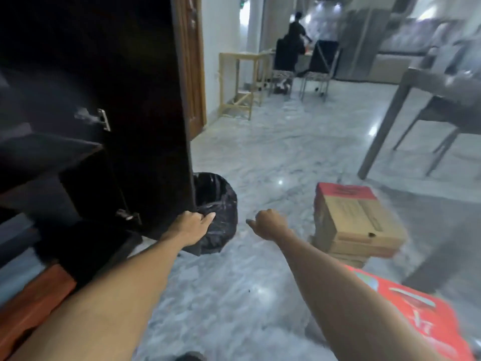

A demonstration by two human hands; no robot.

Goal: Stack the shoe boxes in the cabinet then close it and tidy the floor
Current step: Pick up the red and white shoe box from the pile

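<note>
Nearest to us, a bright red printed carton [413, 308] is lying at the lower right edge of the view, partly hidden behind our right forearm. At the lower left, a reddish-brown flat box [33, 306] is sitting low beside the dark wooden cabinet [78, 165].

We are reaching both arms forward over the glossy grey marbled floor [234, 295]. Our left hand [194, 224] is resting with relaxed, nearly straight fingers on the lower edge of the tall dark cabinet door [145, 100], which is standing open, and on the rim of the round bin lined with a black plastic bag [221, 204] just behind that door; we cannot tell which of the two the fingers are actually touching. Our right hand [268, 222] is hanging in the air with fingers curled into a loose fist and the thumb sticking out to the left, holding nothing.

Just beyond the right hand, a stack of brown cardboard shoe boxes with a red-ended top lid [356, 220] is standing on the floor, well apart from the cabinet.

Farther off, a grey table leg and chair [416, 121] are showing at right, a pale wooden stand [242, 82] is standing by the wall, and two dark chairs [302, 63] and a blurred person [298, 27] are visible at the far end.
</note>
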